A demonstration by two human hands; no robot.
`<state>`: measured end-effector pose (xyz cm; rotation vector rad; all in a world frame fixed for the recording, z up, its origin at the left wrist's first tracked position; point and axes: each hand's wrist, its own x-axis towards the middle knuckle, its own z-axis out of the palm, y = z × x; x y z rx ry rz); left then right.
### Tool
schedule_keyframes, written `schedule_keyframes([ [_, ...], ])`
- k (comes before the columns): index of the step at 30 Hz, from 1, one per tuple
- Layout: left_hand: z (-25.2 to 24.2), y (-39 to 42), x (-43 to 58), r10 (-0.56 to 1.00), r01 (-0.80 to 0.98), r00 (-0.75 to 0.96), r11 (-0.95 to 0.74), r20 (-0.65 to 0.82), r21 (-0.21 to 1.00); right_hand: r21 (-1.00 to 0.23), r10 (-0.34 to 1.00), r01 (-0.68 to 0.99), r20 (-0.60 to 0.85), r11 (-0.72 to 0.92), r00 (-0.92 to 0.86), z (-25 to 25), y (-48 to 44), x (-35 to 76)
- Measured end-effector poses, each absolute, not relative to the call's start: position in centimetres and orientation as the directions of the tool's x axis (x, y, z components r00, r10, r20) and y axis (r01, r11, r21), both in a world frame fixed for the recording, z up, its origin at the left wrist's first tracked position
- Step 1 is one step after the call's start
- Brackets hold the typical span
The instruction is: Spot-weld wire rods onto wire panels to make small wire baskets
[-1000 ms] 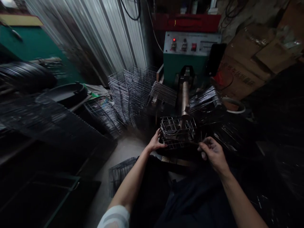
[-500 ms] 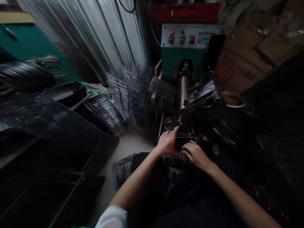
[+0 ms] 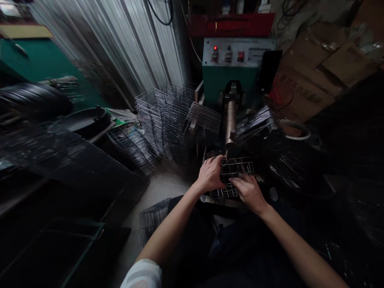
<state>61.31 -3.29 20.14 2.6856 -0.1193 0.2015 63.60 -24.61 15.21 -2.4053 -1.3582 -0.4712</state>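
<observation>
Wire basket (image 3: 236,173) sits right by the metal arm's (image 3: 231,124) tip. Their left hand (image 3: 211,175) is half-curled over its edge left of that tip, got hold of it; their right hand (image 3: 248,193) is bunched on the near side, can't tell if it's pinching wire. Stacked racks (image 3: 165,120) crowd the arm's left, floor (image 3: 163,186) showing just nearer.

the right hand (image 3: 248,191), a second ago to the right of the metal rod (image 3: 230,124) and apart from the wire basket (image 3: 232,175), is now on the basket below the rod's tip. the left hand (image 3: 211,175) is now just left of that tip, and the basket sits nearer beneath it than half a second ago.
</observation>
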Motion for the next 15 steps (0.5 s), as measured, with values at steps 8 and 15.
schedule_keyframes([
  [8,20.2,-2.9,63.1,-0.047,-0.118,0.983,-0.906,0.179,0.407,-0.149,0.750,0.848,0.408,-0.508,0.521,16.0,-24.1,65.3],
  [15,20.1,-2.4,64.3,-0.043,-0.106,0.986,-0.910,0.162,0.401,-0.154,0.648,0.776,0.466,-0.611,0.602,15.9,-23.0,65.9],
])
